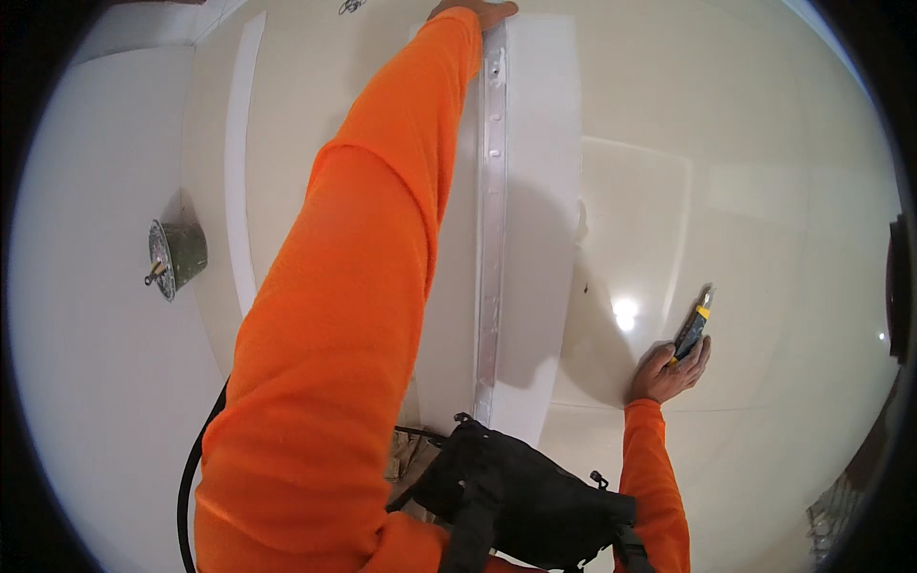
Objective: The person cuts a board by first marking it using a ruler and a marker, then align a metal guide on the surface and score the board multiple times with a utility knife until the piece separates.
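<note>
Glossy cream floor carries white board, metal bar laid lengthwise on it. Left hand at bar's far end; fingers partly hidden, cannot tell whether gripping or only pressing. Right hand off to right of board, fingers closed around utility knife, tip pointing away from body. Judged progress: bar already placed, knife ready in hand, no cut discernible alongside bar, board apparently whole. Separate white strip lies left, near bucket.
</note>
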`<state>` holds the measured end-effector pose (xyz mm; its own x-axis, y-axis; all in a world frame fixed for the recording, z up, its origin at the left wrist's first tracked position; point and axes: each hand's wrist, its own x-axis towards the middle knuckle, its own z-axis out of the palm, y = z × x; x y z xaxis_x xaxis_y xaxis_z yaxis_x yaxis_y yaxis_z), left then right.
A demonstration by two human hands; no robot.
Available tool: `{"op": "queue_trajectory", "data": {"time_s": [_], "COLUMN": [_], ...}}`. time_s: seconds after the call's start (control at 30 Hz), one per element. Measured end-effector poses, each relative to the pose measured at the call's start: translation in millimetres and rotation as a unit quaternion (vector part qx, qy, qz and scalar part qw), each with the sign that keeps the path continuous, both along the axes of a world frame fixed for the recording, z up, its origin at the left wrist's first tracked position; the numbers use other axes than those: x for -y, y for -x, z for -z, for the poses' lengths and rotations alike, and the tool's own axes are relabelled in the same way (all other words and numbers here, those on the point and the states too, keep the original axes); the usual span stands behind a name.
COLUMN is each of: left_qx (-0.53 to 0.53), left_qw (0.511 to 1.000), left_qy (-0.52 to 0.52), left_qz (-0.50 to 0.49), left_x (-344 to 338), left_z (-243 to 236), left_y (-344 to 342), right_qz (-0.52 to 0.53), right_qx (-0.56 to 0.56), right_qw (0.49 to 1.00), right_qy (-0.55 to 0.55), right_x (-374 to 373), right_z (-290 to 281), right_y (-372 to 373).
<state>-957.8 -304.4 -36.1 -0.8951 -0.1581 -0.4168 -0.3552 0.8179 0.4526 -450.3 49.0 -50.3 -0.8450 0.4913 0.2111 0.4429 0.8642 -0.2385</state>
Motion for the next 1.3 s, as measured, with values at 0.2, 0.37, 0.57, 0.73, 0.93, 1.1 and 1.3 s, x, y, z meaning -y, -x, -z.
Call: {"op": "queue_trajectory", "data": {"time_s": [0.2,0.37,0.57,0.73,0.93,1.1,1.3], "left_qx": [-0.049,-0.068,-0.07,-0.063,-0.136,-0.078,-0.082], "left_qw": [0.998,0.997,0.997,0.997,0.99,0.995,0.996], "left_qy": [0.045,0.044,0.04,0.035,0.045,0.065,0.038], "left_qz": [0.01,0.018,-0.02,-0.006,-0.01,0.012,-0.024], "left_x": [0.7,14.7,4.7,1.5,34.0,-3.0,-5.5], "left_z": [-17.0,-9.2,-13.5,-7.2,21.0,12.8,13.4], "left_y": [-8.9,-0.2,-6.5,-6.1,16.8,2.2,-5.1], "right_qz": [-0.001,-0.001,-0.001,0.002,-0.022,0.008,0.009], "right_qx": [-0.003,-0.004,0.007,0.013,-0.017,-0.005,-0.002], "right_qw": [1.0,1.0,1.0,1.0,0.999,1.0,1.0], "right_qy": [0.008,0.013,0.003,0.002,0.021,0.003,0.01], "right_x": [6.4,13.5,7.2,4.0,12.8,2.4,0.7], "right_z": [-6.7,-9.0,-5.4,-3.9,-0.6,-3.1,-2.0], "right_y": [6.2,7.0,3.4,0.8,7.0,2.4,0.5]}}
